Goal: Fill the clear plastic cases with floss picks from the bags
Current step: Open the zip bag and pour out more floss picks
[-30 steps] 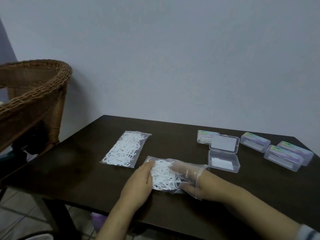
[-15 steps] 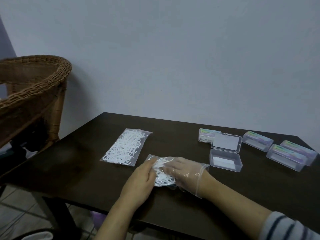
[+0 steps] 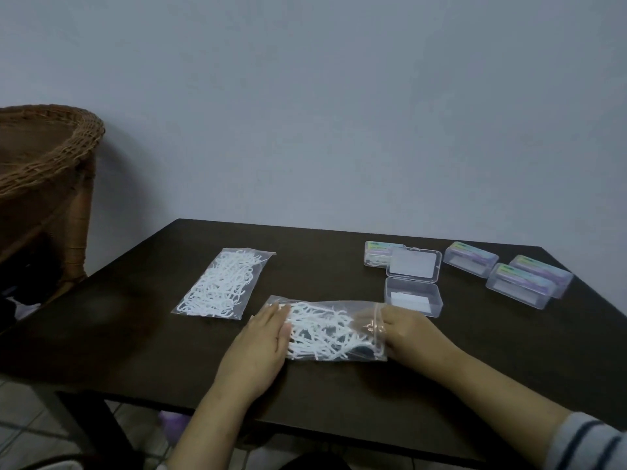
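A clear bag of floss picks [image 3: 325,329] lies flat near the front edge of the dark tabletop [image 3: 339,395], stretched sideways between the two hands. The left hand [image 3: 263,344] lies flat on the bag's left end, fingers straight and together, pressing it down — its grip is open, curled round nothing. The right hand [image 3: 403,329] is at the bag's right end, at the zip strip; its fingers go into or under the clear plastic there, and whether that grip is closed on the plastic cannot be told. The white picks are bunched in the left and middle of the bag.

A second bag of floss picks [image 3: 222,283] lies well to the left and further back, flat and apart from both hands. Just behind the right hand stands an open clear case [image 3: 413,296], its lid [image 3: 414,266] folded back. Behind the lid, partly hidden, is a closed case [image 3: 376,254] holding white picks. Three more closed cases — one alone [image 3: 471,259], two side by side [image 3: 524,286] — sit toward the right edge, each with a coloured label.

A wicker chair [image 3: 44,164] stands at the left, beside the tabletop. A striped sleeve [image 3: 590,442] covers the right forearm.
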